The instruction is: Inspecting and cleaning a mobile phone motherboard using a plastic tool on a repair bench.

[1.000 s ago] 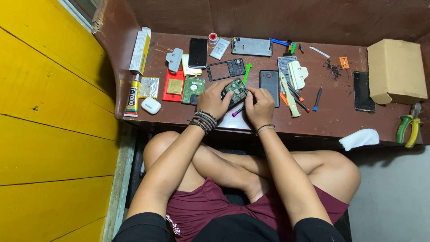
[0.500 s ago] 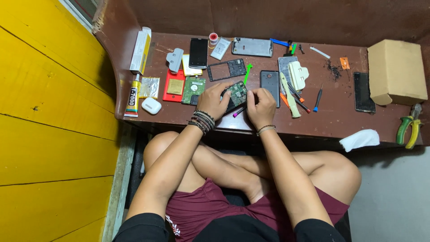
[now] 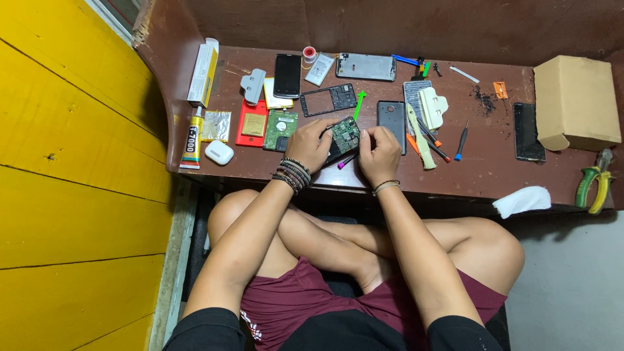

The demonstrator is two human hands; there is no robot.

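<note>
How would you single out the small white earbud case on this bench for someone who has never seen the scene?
Start at the brown workbench and go to its left end beside the yellow wall. Near the front edge, left of the left hand, lies the white earbud case, just right of the glue tube. It is the only smooth, rounded white pebble shape among flat parts.

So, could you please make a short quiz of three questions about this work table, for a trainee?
1. True or false: both hands touch the green circuit board.
2. Which thing lies at the table's right edge? A) white earbud case B) green-and-yellow pliers C) glue tube
3. Fill in: the screwdriver with the blue handle lies to the ______ of the hands.

Key:
1. True: the left hand and the right hand both hold it.
2. B, the pliers.
3. Right.
</note>
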